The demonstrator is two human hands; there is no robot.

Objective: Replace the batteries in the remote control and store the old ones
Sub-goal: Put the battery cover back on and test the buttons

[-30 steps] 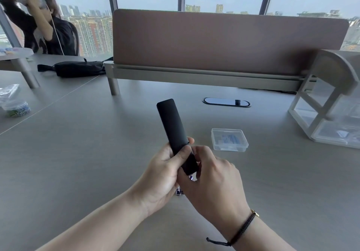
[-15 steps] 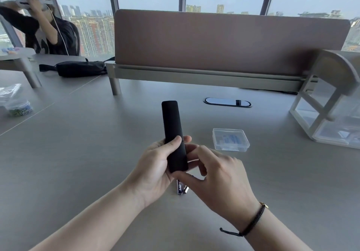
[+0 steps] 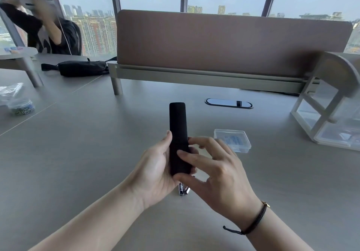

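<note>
A slim black remote control (image 3: pixel 178 126) stands almost upright above the table, its plain back facing me. My left hand (image 3: pixel 153 171) grips its lower half from the left. My right hand (image 3: pixel 216 171) pinches the remote's lower end, thumb on the back and fingers round the right edge. Two batteries (image 3: pixel 183 189) lie side by side on the table (image 3: pixel 78 153) just below my hands, partly hidden by them. A small clear lidded plastic box (image 3: pixel 232 140) sits on the table to the right of the remote.
A brown divider panel (image 3: pixel 224 42) crosses the back of the table, with a cable port (image 3: pixel 228 102) before it. A white shelf rack (image 3: pixel 329 102) over clear bins stands right. A black pouch (image 3: pixel 81 68), a small jar (image 3: pixel 21 106) and a seated person (image 3: pixel 48 28) are at left.
The remote has swung from leaning left to almost upright. My right hand has shifted from under its lower end to a pinch over its back and right edge.
</note>
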